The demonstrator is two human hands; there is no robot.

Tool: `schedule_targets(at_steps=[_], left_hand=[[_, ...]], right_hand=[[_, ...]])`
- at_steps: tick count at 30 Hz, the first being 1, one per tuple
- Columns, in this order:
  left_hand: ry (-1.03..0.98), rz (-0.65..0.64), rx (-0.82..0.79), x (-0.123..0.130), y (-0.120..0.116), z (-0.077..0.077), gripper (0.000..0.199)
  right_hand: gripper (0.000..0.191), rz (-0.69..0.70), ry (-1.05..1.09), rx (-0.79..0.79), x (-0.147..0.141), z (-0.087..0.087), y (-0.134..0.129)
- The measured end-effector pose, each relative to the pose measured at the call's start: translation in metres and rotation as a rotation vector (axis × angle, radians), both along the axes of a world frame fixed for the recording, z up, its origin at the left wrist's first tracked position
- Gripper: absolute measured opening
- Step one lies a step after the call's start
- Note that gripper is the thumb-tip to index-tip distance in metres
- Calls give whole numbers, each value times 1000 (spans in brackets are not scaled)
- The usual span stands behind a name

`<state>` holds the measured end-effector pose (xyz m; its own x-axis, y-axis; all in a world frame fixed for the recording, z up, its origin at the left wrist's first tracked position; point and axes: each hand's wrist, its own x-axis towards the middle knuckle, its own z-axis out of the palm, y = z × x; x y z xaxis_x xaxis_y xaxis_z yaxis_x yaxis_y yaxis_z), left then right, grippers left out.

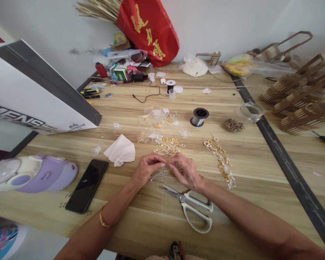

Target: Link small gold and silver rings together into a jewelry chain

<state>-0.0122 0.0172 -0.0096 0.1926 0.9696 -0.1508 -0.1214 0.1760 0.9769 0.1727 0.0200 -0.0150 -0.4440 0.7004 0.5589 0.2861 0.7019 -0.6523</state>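
Note:
My left hand [148,168] and my right hand [186,169] meet fingertip to fingertip over the table, both pinched closed. Whatever lies between the fingertips is too small to make out. Just beyond them spreads a pile of gold and silver beads [168,145]. Under the hands lies a silver beaded strand [160,174], partly hidden by my right hand. Scissors with white handles [184,200] rest in front of my hands, their blades slightly apart. To the right are finished-looking gold and silver beaded chains [221,162] in a bunch.
A wire spool [199,117] and a glass jar [246,117] with dark beads stand behind. At left are a phone [87,186], a tissue [121,151], a purple-and-white bottle [43,173] and a large box [43,90]. Woven baskets [303,94] crowd the right.

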Motion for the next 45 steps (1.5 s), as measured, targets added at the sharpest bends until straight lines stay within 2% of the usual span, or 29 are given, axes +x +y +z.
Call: schedule_targets(at_steps=[35,45], left_hand=[[-28,-29,38,0,0,3,6],[6,-12,-5,1,0,2,9]], right_hand=[[10,2,-27,-56,1,1,0],[8,-4,-21,-42,0,3,0]])
